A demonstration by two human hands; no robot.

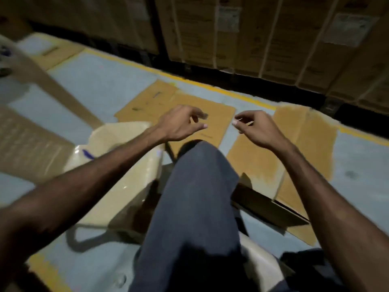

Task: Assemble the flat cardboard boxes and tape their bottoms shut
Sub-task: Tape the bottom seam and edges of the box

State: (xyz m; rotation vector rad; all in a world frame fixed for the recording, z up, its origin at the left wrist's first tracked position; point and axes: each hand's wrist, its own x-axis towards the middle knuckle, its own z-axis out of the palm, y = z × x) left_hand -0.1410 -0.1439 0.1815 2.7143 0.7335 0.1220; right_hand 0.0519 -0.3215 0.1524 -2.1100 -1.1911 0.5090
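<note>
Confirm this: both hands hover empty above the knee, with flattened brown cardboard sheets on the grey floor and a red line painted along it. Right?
Not quite: the painted line is yellow, not red, per the head view. The rest holds: left hand and right hand hover empty above the knee, flattened brown cardboard sheets on the grey floor.

Open air lies ahead over the flat cardboard (179,106) on the floor (101,81). A raised knee (197,165) blocks the middle, a plastic chair (126,157) crowds the left, and stacked boxes (263,39) wall off the far side.

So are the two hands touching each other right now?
Apart. The head view shows a strip of flat cardboard between the left hand and the right hand; their fingertips do not meet.
</note>
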